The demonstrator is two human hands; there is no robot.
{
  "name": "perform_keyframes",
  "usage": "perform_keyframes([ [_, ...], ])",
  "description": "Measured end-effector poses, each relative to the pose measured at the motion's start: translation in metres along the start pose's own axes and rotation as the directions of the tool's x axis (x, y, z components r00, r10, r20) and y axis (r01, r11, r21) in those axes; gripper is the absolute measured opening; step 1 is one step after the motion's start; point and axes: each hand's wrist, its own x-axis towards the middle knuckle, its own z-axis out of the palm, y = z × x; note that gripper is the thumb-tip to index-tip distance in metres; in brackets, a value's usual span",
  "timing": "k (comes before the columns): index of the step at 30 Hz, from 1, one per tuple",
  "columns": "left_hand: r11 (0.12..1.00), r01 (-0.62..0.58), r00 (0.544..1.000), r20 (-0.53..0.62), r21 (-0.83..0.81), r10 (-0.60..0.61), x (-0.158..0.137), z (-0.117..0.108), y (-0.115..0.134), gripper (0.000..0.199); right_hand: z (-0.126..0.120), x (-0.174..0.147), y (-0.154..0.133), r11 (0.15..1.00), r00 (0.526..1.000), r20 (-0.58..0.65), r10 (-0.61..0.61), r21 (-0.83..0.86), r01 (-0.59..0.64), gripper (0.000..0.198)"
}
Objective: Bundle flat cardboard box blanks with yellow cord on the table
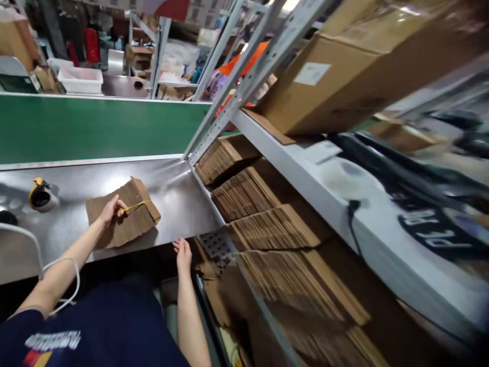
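Observation:
A bundle of folded cardboard boxes lies on the metal table, with a yellow strap around it. My left hand is closed on the strap, pulling it into a straight line above the cardboard. Just off the table's front edge is my right hand, its fingers loosely apart and nothing visible in it. To the left of the bundle stands a tape dispenser with yellow parts.
Several stacks of folded cardboard fill the lower shelf on my right. Above them, a white shelf carries a large cardboard box and black bags. A green panel borders the back of the metal table. A white cable crosses my left forearm.

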Motion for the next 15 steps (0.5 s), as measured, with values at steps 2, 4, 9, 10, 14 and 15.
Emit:
perform_keyframes([
  [2, 0.998, 0.053, 0.998, 0.041, 0.016, -0.054, 0.014, 0.003, 0.001, 0.076, 0.038, 0.028, -0.010, 0.993, 0.999, 0.037, 0.017, 0.119, -0.022, 0.080],
  [4, 0.989, 0.147, 0.987, 0.060, 0.021, -0.148, 0.024, 0.005, 0.003, 0.079, 0.066, 0.041, -0.023, 0.978, 0.998, 0.055, -0.007, 0.209, -0.004, 0.073],
  [9, 0.944, 0.327, 0.943, 0.083, -0.039, -0.323, 0.026, -0.020, 0.013, 0.069, 0.097, 0.042, -0.046, 0.977, 0.979, 0.169, -0.118, 0.197, 0.083, 0.059],
  [10, 0.955, 0.290, 0.957, 0.017, -0.058, -0.289, 0.022, -0.032, 0.014, 0.066, 0.099, 0.042, -0.050, 0.982, 0.975, 0.188, -0.118, 0.166, 0.087, 0.060],
  [14, 0.979, 0.202, 0.895, -0.401, -0.032, -0.198, -0.005, -0.100, 0.003, 0.055, 0.106, 0.059, -0.064, 0.997, 0.971, 0.230, -0.061, -0.022, 0.067, 0.059],
  [15, 0.966, 0.257, 0.858, -0.454, -0.024, -0.240, -0.012, -0.116, -0.004, 0.051, 0.109, 0.068, -0.069, 0.997, 0.969, 0.243, -0.037, -0.060, 0.053, 0.056],
])
